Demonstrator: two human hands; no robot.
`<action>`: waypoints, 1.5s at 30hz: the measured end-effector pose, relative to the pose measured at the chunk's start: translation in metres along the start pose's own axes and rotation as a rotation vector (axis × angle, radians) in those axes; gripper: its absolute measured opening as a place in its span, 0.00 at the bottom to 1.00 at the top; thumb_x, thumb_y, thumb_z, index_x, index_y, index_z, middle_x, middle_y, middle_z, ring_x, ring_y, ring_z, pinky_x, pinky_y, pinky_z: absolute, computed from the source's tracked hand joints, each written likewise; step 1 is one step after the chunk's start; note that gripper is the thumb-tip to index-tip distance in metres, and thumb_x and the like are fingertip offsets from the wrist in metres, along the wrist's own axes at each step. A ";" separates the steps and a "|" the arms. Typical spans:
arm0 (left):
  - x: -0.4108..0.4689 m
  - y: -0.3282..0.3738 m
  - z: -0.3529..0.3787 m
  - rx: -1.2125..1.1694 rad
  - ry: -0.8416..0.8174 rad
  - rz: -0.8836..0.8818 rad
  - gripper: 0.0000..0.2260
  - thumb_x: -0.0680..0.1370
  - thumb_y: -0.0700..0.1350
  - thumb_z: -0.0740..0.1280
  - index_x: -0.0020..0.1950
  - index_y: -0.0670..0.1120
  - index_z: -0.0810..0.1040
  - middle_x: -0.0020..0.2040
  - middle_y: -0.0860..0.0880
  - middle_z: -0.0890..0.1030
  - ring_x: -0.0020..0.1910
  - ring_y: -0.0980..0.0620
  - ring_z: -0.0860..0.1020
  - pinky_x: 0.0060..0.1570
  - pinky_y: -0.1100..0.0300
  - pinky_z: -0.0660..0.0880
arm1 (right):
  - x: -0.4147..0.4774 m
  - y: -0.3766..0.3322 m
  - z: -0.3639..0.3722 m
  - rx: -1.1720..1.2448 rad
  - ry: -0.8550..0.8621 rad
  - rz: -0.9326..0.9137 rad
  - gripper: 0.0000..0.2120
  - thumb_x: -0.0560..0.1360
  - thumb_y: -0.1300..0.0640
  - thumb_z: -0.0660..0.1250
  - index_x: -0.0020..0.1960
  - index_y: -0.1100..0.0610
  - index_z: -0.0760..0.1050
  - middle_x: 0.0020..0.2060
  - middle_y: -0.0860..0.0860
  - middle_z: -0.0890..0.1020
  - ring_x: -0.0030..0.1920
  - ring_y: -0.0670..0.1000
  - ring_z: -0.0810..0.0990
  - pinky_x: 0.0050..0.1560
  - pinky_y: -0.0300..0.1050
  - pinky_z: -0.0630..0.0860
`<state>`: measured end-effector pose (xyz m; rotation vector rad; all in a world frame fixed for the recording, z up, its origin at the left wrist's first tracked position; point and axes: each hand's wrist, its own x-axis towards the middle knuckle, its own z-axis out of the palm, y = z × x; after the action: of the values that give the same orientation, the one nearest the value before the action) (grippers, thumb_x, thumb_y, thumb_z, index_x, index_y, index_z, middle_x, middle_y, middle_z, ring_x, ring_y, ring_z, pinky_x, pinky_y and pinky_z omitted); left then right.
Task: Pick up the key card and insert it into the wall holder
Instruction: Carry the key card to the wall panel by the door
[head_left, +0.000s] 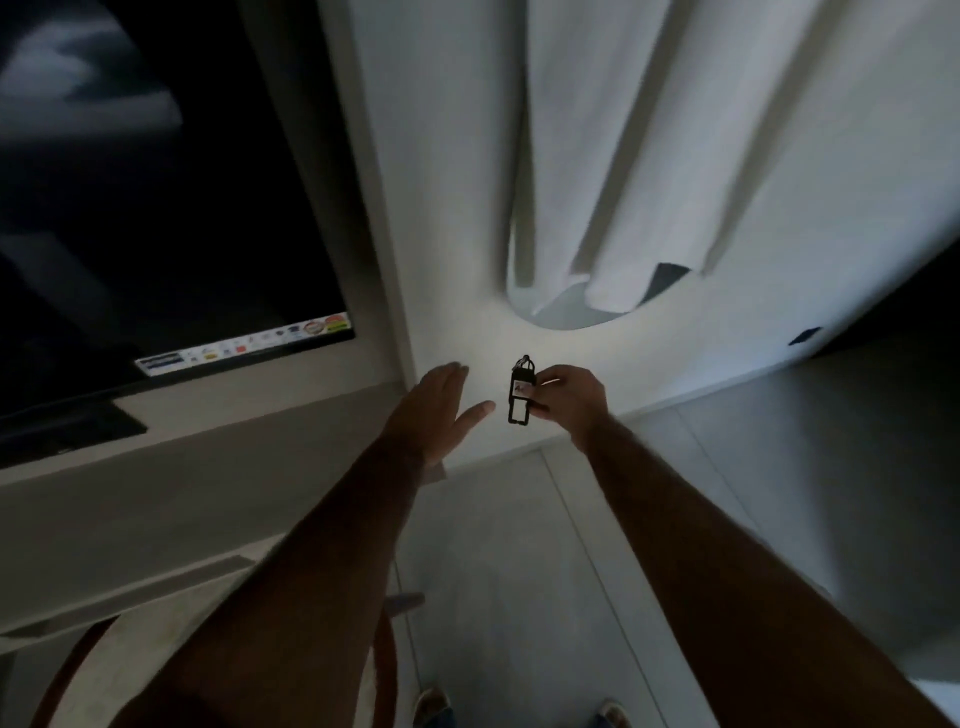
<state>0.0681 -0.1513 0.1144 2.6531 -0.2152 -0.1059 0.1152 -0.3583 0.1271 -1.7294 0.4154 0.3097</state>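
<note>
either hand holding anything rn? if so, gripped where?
Right hand pinches the black key card tag at its middle, along its right edge; both ends stick out free. Left hand is open, holding nothing.

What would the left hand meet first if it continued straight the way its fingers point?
Probably the bare white wall. The open left hand points up at it, with nothing visible between, though depth is unclear.

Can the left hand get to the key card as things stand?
Probably yes. The left hand is open and empty beside the key card, with only bare wall between them. The right hand already pinches the card, so only its left edge is free.
</note>
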 end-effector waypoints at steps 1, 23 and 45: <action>0.007 0.018 -0.001 -0.004 0.008 0.028 0.35 0.82 0.64 0.58 0.80 0.42 0.60 0.81 0.42 0.62 0.80 0.46 0.59 0.78 0.49 0.59 | -0.003 -0.005 -0.021 0.002 0.021 -0.023 0.09 0.66 0.67 0.77 0.43 0.65 0.79 0.40 0.61 0.84 0.36 0.56 0.85 0.38 0.47 0.85; 0.152 0.466 0.025 0.071 0.085 0.556 0.45 0.75 0.72 0.51 0.80 0.40 0.61 0.80 0.40 0.65 0.79 0.44 0.62 0.78 0.47 0.60 | -0.053 -0.076 -0.488 0.143 0.419 -0.221 0.07 0.69 0.63 0.76 0.41 0.56 0.79 0.41 0.60 0.85 0.38 0.57 0.86 0.44 0.50 0.84; 0.399 0.743 0.052 0.066 0.137 0.882 0.42 0.78 0.71 0.54 0.79 0.40 0.62 0.79 0.40 0.66 0.78 0.44 0.64 0.77 0.48 0.62 | 0.042 -0.172 -0.771 0.058 0.668 -0.440 0.12 0.75 0.68 0.68 0.58 0.62 0.78 0.49 0.55 0.83 0.48 0.51 0.84 0.38 0.37 0.82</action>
<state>0.3554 -0.8935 0.3984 2.3682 -1.3082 0.3698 0.2120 -1.0898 0.4120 -1.7834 0.4964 -0.6083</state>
